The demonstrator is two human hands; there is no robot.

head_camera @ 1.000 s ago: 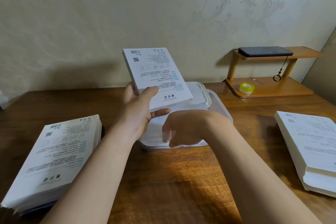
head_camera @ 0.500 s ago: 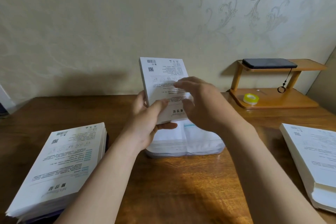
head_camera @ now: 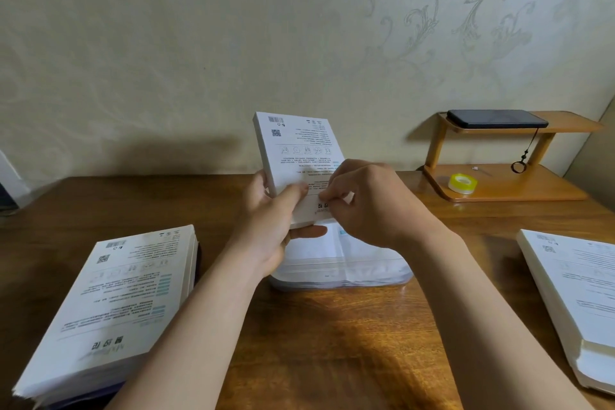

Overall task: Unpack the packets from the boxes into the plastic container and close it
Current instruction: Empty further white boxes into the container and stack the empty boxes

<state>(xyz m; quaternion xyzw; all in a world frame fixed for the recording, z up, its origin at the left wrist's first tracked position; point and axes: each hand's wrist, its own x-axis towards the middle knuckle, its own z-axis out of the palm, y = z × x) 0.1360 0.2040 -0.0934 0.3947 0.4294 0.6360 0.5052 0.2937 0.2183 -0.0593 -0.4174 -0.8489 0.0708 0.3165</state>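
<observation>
I hold a flat white box [head_camera: 296, 146] with small print and a barcode tilted upright above the middle of the table. My left hand [head_camera: 273, 220] grips its lower left edge, thumb on the front face. My right hand [head_camera: 369, 200] pinches the box's near end with curled fingers. Under both hands sits the clear plastic container [head_camera: 342, 273], with white packets showing through its near wall. Its far part and its lid are hidden behind the box and my hands.
A stack of white boxes [head_camera: 109, 303] lies at the left, another stack [head_camera: 579, 303] at the right edge. A small wooden shelf [head_camera: 499, 186] at the back right carries a tape roll [head_camera: 462, 182] and a dark phone [head_camera: 496, 118]. Bare wooden table [head_camera: 332, 343] lies in front.
My right hand rose from the container's near side to the box and now pinches its near end. The box has been lifted and tilted more upright.
</observation>
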